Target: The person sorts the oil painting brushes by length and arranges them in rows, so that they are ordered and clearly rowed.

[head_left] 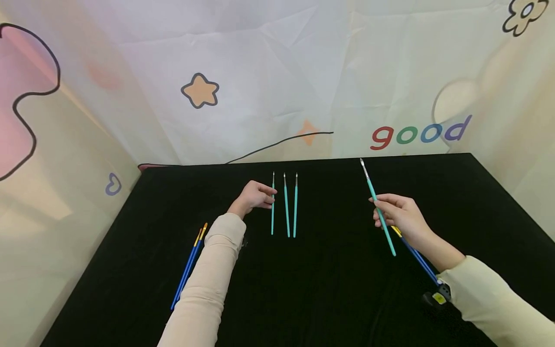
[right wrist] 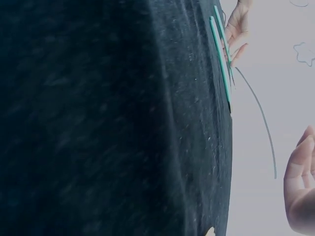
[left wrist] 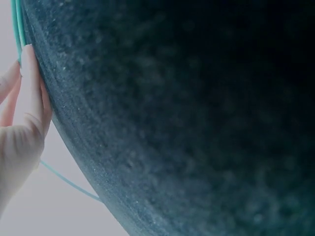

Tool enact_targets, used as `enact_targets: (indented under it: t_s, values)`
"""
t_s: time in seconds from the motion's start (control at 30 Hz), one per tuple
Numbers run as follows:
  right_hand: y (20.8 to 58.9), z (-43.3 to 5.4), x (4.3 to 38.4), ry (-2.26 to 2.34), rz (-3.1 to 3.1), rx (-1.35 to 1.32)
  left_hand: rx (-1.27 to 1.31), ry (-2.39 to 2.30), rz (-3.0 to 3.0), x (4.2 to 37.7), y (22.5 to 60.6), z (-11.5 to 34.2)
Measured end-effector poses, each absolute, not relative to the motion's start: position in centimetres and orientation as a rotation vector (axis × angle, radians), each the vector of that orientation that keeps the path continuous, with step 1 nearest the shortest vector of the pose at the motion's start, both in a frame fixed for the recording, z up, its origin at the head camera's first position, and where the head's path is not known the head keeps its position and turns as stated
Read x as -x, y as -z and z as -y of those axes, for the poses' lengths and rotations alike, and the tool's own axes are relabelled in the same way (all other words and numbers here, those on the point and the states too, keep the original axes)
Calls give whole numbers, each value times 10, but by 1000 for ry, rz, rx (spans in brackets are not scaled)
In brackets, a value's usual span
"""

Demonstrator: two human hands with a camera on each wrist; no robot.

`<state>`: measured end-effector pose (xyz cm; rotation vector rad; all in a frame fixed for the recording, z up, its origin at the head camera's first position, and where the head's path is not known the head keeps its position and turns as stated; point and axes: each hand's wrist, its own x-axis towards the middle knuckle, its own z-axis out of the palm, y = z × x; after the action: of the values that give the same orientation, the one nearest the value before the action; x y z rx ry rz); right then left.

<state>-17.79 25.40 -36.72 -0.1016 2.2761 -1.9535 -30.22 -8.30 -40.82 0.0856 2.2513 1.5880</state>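
Observation:
Three slim teal paintbrushes lie side by side on the black cloth, bristles pointing away. My left hand (head_left: 257,196) pinches the leftmost paintbrush (head_left: 272,221) around its upper handle with thumb and fingers. Close to its right are the middle paintbrush (head_left: 286,207) and the right paintbrush (head_left: 296,207). Off to the right, my right hand (head_left: 403,217) holds another teal paintbrush (head_left: 387,236), tilted, its pale bristle tip up and to the left. The left wrist view catches the left fingertips (left wrist: 29,54) at teal handles; the right wrist view has only part of the right hand (right wrist: 300,182).
Blue paintbrushes (head_left: 188,270) with gold ferrules lie at the left, partly behind the left sleeve. More blue paintbrush handles (head_left: 418,258) run beneath the right hand and wrist. A printed curtain (head_left: 277,86) hangs behind the black-covered table (head_left: 329,279).

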Motion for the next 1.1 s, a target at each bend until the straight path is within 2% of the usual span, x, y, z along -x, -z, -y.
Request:
enact_targets:
  t_s: [1.1]
  values:
    - [377,-201,214,2035,-2134,50,-48,-1538,-2298,302,407,78]
